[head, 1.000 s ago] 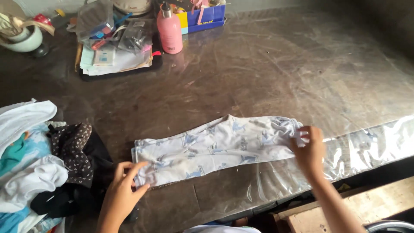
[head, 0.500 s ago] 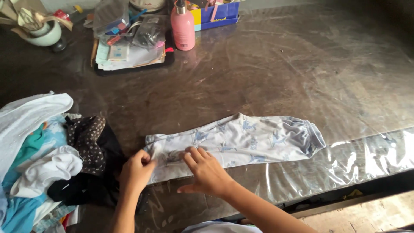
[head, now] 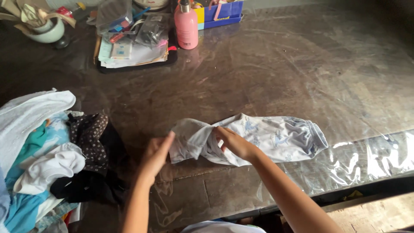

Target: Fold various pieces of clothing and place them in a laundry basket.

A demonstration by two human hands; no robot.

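A small pair of pale blue-white trousers (head: 258,138) with a light blue animal print lay across the near part of a dark table. Their gathered waistband end rested flat toward the right. The left leg end was lifted and bunched, folding back over the middle, with its plain inner side showing.

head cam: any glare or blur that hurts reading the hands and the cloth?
Head view: glare streaks on the plastic sheet at the table's right edge; far right corner of the table falls into shadow. Left hand slightly motion-soft, right hand sharper. Printed pants evenly lit, pattern readable; clothes pile clear.
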